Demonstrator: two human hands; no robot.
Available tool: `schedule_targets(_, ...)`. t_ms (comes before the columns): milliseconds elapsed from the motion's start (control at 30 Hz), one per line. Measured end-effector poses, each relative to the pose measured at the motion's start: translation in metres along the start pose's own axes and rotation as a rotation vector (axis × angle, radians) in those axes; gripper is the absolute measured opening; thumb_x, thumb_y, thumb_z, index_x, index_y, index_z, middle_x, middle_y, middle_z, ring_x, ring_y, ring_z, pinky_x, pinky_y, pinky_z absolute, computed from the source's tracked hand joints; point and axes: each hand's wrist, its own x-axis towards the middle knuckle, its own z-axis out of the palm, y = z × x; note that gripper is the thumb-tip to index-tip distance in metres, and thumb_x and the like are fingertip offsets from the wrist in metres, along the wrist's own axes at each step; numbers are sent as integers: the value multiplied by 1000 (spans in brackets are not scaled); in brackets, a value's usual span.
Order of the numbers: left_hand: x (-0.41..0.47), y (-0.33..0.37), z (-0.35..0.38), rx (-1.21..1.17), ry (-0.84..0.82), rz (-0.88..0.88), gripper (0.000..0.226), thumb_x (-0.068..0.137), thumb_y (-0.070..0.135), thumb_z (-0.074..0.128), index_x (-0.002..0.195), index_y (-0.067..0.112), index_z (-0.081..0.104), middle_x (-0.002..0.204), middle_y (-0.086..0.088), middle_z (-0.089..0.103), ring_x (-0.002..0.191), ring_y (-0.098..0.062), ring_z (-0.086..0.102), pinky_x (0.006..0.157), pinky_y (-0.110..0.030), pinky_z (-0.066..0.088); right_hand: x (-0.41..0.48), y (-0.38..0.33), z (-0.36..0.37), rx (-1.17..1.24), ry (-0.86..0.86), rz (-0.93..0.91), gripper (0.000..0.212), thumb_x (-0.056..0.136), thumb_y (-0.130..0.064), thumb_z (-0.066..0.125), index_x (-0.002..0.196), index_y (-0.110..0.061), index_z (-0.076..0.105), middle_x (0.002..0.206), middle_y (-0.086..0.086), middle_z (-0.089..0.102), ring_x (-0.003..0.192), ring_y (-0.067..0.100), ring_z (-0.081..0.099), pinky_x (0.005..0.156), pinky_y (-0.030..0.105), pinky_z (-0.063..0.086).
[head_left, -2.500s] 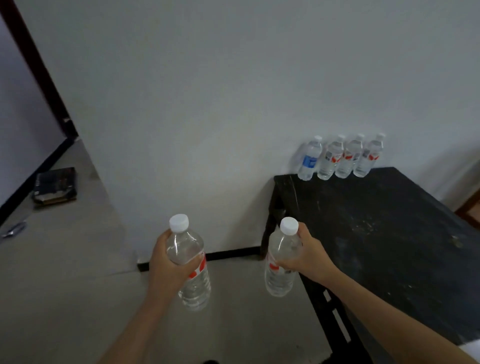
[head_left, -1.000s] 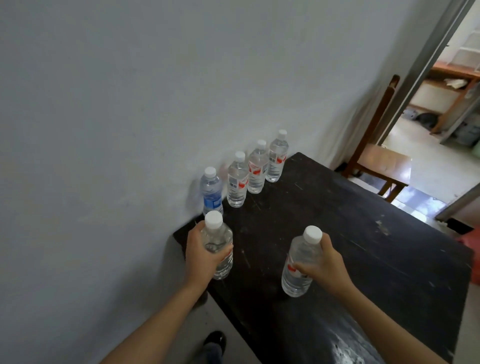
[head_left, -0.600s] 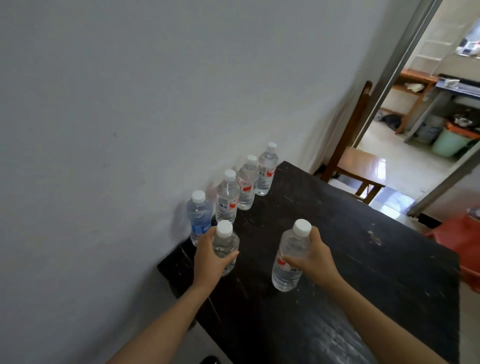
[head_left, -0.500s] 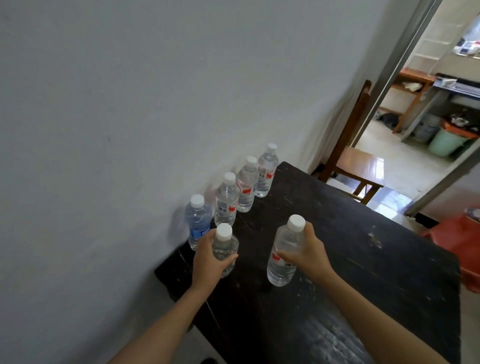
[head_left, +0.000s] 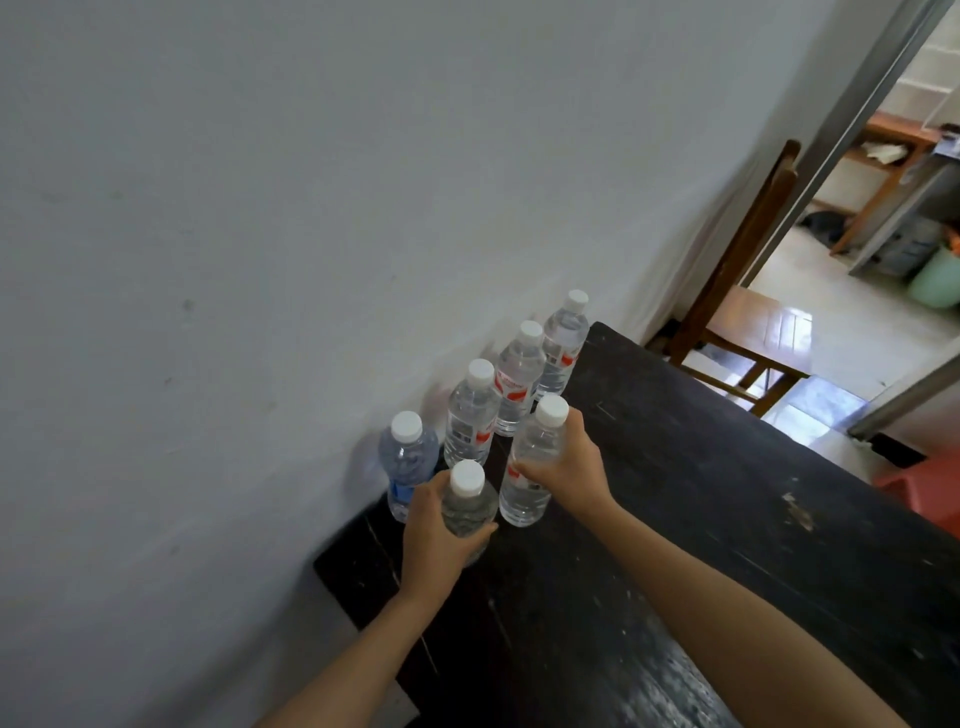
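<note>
Clear plastic white-capped water bottle (head_left: 467, 512) is wrapped by the left grip (head_left: 439, 530), its twin (head_left: 535, 449) by the right grip (head_left: 569, 470). Both are low at the black worktop (head_left: 727, 519), before the four-bottle row (head_left: 470, 415) along the wall (head_left: 311, 208). Placing looks nearly done; releasing remains.

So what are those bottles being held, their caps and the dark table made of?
The held bottles look like thin clear plastic: see-through and glossy. Their caps seem opaque white plastic, matt. The table is probably wood painted or stained black: pale scuffs and grain-like streaks show through its worn finish.
</note>
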Motion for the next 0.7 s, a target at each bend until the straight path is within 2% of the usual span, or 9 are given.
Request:
schedule_targets(200,4,-1,1,23,-9,-7,70,57,19,86,105,44,42,110,8,55,102,-4,54,83,-13,39,16,6,13,-23,-30,-12,81,63,-19,82,128,-21,34,123,6,52,113,23,52,91,38,49)
schedule_targets(367,8,-1,3,72,-26,-14,70,58,23,85,113,31,43,113,3,54,103,-10,54,86,-19,42,14,14,15,-48,11,2,83,63,-23,83,130,-20,35,126,5,50,114,23,50,89,35,46)
schedule_targets(467,7,-1,3,84,-34,-19,71,58,24,85,113,34,41,113,6,53,103,-6,53,85,-16,40,11,15,17,-71,14,-5,85,63,-26,83,131,-20,33,128,5,47,116,22,49,90,36,45)
schedule_targets(567,5,4,2,83,-17,-6,73,57,20,85,106,43,37,105,18,49,97,2,50,81,-10,37,4,17,18,-161,-13,-57,86,64,-29,82,132,-14,32,127,9,44,117,24,46,90,34,43)
schedule_targets(700,4,8,2,65,-1,-12,73,57,19,85,111,34,39,108,13,50,99,-2,51,84,-16,39,-1,19,17,-188,-14,-37,88,66,-32,81,134,-13,29,128,11,42,117,26,45,92,38,43)
